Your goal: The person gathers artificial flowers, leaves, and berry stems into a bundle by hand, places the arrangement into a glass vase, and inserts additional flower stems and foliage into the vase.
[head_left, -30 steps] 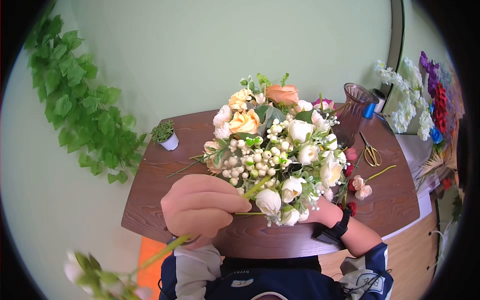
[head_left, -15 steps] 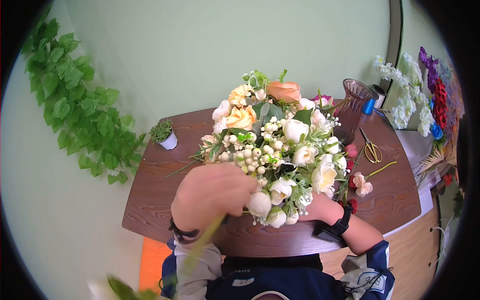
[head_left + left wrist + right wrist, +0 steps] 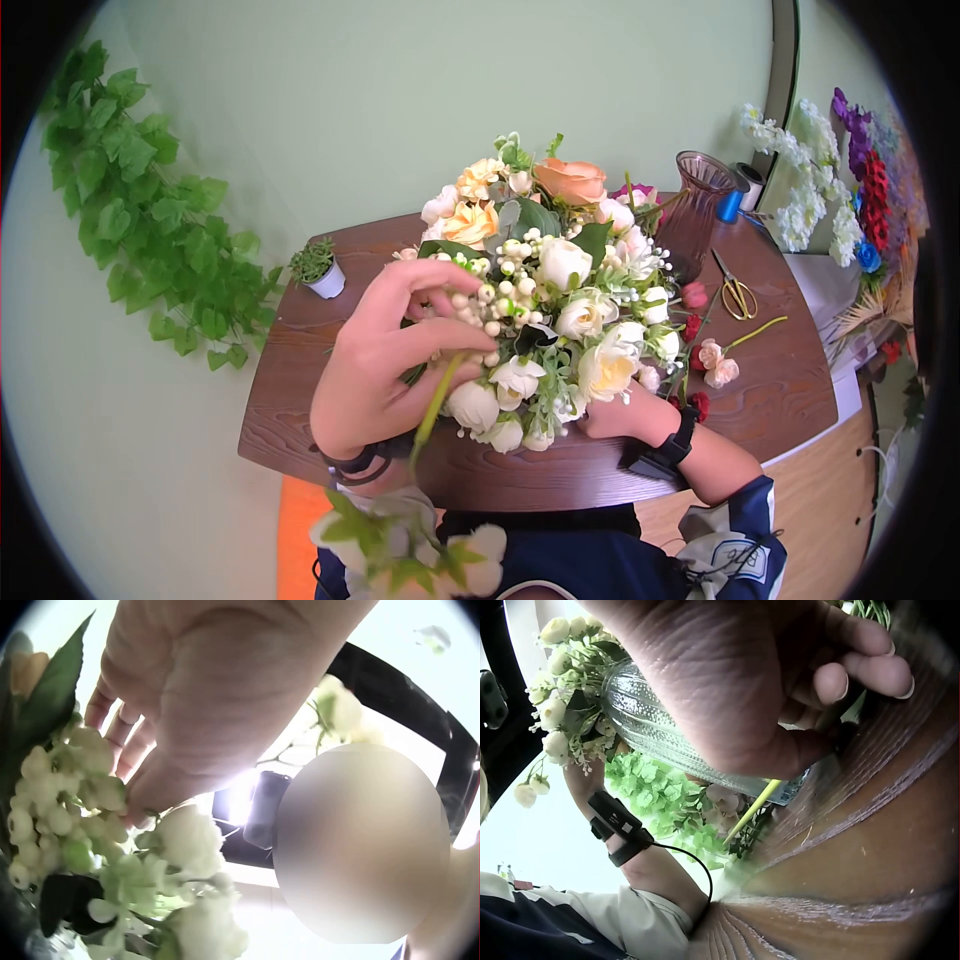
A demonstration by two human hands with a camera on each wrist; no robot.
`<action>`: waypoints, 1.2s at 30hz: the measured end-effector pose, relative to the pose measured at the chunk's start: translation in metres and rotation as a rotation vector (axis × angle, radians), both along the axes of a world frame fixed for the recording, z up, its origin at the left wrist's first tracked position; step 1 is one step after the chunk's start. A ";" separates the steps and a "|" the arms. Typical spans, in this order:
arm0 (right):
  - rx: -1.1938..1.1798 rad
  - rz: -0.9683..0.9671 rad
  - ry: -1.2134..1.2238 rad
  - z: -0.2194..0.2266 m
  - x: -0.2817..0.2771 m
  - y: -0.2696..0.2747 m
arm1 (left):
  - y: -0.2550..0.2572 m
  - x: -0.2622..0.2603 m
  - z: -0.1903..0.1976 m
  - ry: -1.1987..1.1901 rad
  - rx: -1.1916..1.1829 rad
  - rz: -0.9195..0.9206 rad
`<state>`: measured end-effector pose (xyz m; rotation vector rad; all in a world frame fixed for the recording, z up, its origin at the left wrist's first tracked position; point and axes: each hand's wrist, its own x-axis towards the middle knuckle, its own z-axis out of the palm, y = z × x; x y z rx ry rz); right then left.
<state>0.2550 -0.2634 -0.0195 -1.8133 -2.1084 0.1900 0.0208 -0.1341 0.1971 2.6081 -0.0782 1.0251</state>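
Observation:
A full bouquet of white, peach and cream flowers [image 3: 570,318] rises from a ribbed clear glass vase [image 3: 652,720]. At its left side my left hand [image 3: 375,350] has its fingertips among the cream berries [image 3: 515,285]. A white flower stem [image 3: 432,412] runs down from that hand's fingers, its blooms [image 3: 405,550] hanging close to the head camera. My right hand [image 3: 625,412] lies low beside the vase, partly under the blooms. In the right wrist view its fingers [image 3: 870,673] are bent near dark green strips; I cannot tell whether it grips them.
Right of the bouquet are a tall brownish glass vase [image 3: 695,215], gold-handled scissors [image 3: 738,298], loose pink flowers [image 3: 718,365] and red ones. A small potted plant [image 3: 325,275] stands at the table's left edge. Green vines [image 3: 150,200] hang on the wall.
My left hand has moved up to the berries and its fingers have spread. The white flower stem has swung from the lower left to below the hand. My right hand stays low by the bouquet.

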 end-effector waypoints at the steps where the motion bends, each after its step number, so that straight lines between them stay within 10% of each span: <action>1: -0.002 0.001 -0.003 -0.002 0.001 0.001 | 0.003 -0.004 0.001 -0.003 -0.002 0.001; 9: 0.020 0.009 -0.015 -0.007 0.001 0.000 | 0.002 -0.060 0.003 -0.233 -0.048 -0.144; 12: -0.003 0.011 0.001 -0.002 0.000 0.000 | 0.004 -0.069 -0.010 -0.561 -0.028 -0.543; 16: -0.010 0.036 0.023 0.000 -0.001 0.002 | -0.030 -0.071 -0.020 -0.682 0.240 -0.133; 18: 0.000 0.069 0.021 0.005 -0.002 0.002 | -0.028 -0.073 0.002 -0.040 0.474 -0.115; 27: -0.053 0.061 -0.009 0.014 -0.004 -0.002 | -0.001 -0.032 -0.004 -0.396 0.054 -0.123; 36: 0.000 0.054 0.058 0.016 -0.005 -0.002 | 0.006 -0.012 -0.001 0.218 -0.052 -0.025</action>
